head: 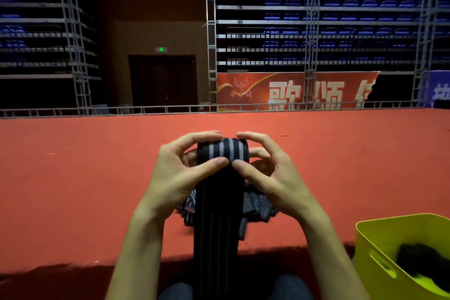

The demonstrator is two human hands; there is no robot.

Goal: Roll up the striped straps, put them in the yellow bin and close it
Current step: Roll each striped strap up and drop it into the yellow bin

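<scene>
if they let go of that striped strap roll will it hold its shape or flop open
The striped strap is probably floppy: its unrolled tail hangs limp. The roll would likely loosen, since the left hand and right hand both pinch it.

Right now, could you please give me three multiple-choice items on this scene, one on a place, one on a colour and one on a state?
1. Where is the yellow bin?
A. lower right
B. upper left
C. behind the banner

2. What colour is the carpet?
A. green
B. red
C. white

3. How is the striped strap held?
A. lying untouched
B. gripped by one hand only
C. pinched by the left hand and the right hand

Answers: A, it sits at the frame's lower right corner; B, the surface is red; C, both thumbs press the roll.
</scene>
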